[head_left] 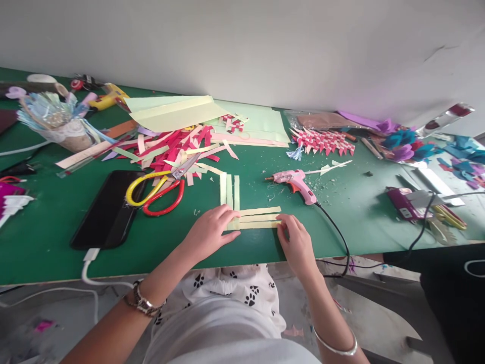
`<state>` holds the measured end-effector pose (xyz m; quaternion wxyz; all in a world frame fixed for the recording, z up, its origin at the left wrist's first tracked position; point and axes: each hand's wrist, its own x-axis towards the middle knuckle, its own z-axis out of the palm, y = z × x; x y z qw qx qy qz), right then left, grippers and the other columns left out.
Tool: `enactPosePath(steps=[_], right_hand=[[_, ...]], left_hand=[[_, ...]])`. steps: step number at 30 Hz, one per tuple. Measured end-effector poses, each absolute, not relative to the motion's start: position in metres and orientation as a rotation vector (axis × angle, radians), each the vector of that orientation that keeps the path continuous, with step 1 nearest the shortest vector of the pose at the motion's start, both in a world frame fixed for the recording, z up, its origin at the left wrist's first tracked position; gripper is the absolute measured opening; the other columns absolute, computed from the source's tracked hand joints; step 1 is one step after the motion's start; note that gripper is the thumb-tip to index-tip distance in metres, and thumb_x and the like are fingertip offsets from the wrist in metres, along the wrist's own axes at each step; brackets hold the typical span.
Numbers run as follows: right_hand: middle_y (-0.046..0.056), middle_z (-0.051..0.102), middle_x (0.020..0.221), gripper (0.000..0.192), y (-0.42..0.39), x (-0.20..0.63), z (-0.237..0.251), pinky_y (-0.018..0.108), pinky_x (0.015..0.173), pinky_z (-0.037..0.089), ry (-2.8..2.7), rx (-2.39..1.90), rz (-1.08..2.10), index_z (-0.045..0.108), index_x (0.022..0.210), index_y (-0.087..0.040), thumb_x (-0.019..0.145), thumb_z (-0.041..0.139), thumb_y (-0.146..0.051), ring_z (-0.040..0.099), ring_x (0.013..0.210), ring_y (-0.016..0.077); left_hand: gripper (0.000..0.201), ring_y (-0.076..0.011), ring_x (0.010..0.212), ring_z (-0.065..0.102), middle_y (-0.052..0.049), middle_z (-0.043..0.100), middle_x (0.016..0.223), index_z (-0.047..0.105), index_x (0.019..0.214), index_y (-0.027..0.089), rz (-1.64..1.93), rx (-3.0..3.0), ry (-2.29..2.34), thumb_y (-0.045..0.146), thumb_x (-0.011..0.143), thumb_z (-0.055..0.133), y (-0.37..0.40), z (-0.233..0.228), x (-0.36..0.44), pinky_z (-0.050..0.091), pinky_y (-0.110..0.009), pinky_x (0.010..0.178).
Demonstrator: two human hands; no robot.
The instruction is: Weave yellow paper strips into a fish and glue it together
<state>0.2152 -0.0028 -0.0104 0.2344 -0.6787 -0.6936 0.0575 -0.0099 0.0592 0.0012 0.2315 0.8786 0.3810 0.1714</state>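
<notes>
Pale yellow-green paper strips [253, 217] lie crossed on the green table [53, 227] near its front edge, some running away from me, some running sideways. My left hand [210, 232] presses flat on the corner where the strips meet. My right hand [297, 242] pinches the right ends of the sideways strips between thumb and fingers.
Two pairs of scissors, yellow [146, 187] and red [166, 199], lie left of the strips beside a black phone [108, 207] on a cable. A pink glue gun [297, 183] lies to the right, its cord trailing over the edge. Cut paper scraps [178, 146], sheets and woven pieces fill the back.
</notes>
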Motion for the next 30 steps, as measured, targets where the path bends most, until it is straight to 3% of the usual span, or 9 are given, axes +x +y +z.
enactPosePath(steps=[7,17,30], right_hand=[[0.002,0.053,0.071,0.015,-0.009,0.201,-0.006,0.026,0.059,0.032,-1.986,-1.735,-0.183,0.055,0.091,-0.016,0.087,0.041,-0.013,0.046,0.063,0.0141],[0.004,0.051,0.080,0.029,-0.011,0.155,-0.006,0.029,0.065,0.029,-2.262,-1.561,-0.048,0.059,0.113,-0.023,0.088,0.043,-0.024,0.044,0.071,0.0147],[0.003,0.050,0.080,0.029,-0.016,0.161,-0.008,0.030,0.067,0.029,-2.152,-1.672,-0.009,0.061,0.109,-0.021,0.088,0.044,-0.029,0.048,0.074,0.0146]], left_hand=[[0.020,-0.0199,0.088,0.057,-0.006,0.057,0.100,0.050,0.107,0.019,0.541,2.599,1.040,0.027,0.089,0.046,0.050,0.005,-0.021,0.048,-0.033,0.072],[0.029,-0.0207,0.087,0.057,-0.009,0.059,0.101,0.051,0.114,0.015,0.515,2.741,1.071,0.027,0.090,0.042,0.028,0.000,-0.034,0.048,-0.035,0.074],[0.027,-0.0217,0.088,0.056,-0.009,0.059,0.101,0.054,0.110,0.014,0.494,2.757,1.069,0.026,0.090,0.042,0.030,-0.002,-0.033,0.048,-0.036,0.074]])
